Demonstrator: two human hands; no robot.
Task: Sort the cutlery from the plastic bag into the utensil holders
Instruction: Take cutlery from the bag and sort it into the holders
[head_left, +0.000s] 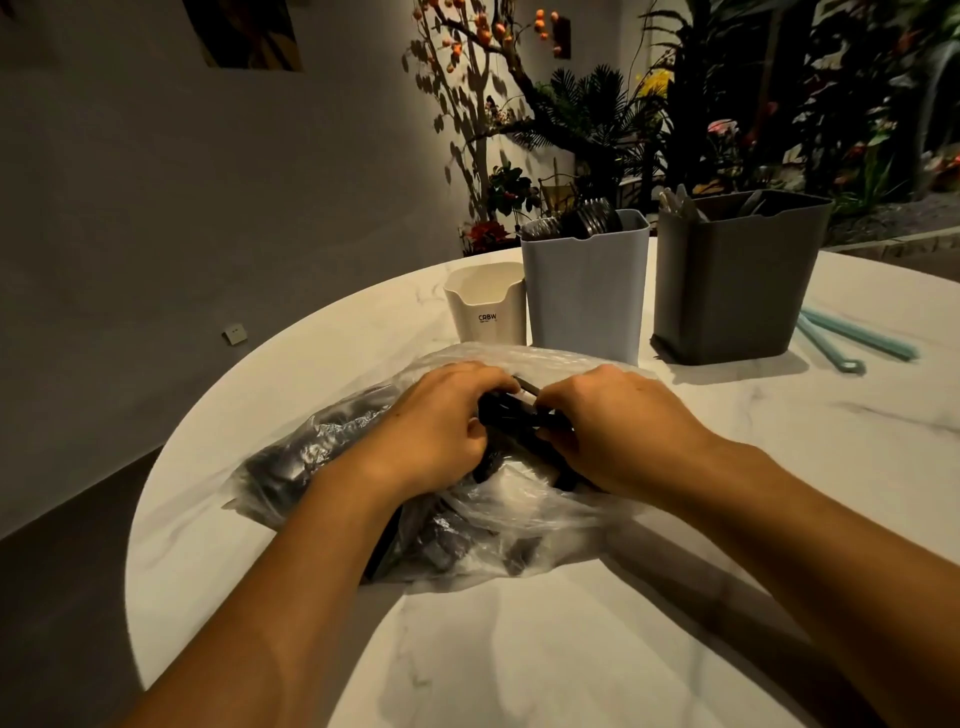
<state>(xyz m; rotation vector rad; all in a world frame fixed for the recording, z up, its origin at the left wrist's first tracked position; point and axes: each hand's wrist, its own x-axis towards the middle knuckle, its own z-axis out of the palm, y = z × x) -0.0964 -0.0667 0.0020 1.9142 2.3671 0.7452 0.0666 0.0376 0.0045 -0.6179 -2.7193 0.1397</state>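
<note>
A clear plastic bag (322, 457) full of black plastic cutlery lies on the round marble table (571, 623). My left hand (436, 421) and my right hand (618, 421) are both in the bag's mouth, fingers curled around a bundle of black cutlery (511, 415) between them. Behind the bag stand three holders: a small white one (485, 306), a light blue one (587, 291) with black utensils sticking out, and a dark grey one (732, 275) holding pale and dark utensils.
Two light blue straws or sticks (852, 338) lie on the table right of the grey holder. Plants and a flowering branch stand behind the table. The table edge curves away on the left, with dark floor beyond.
</note>
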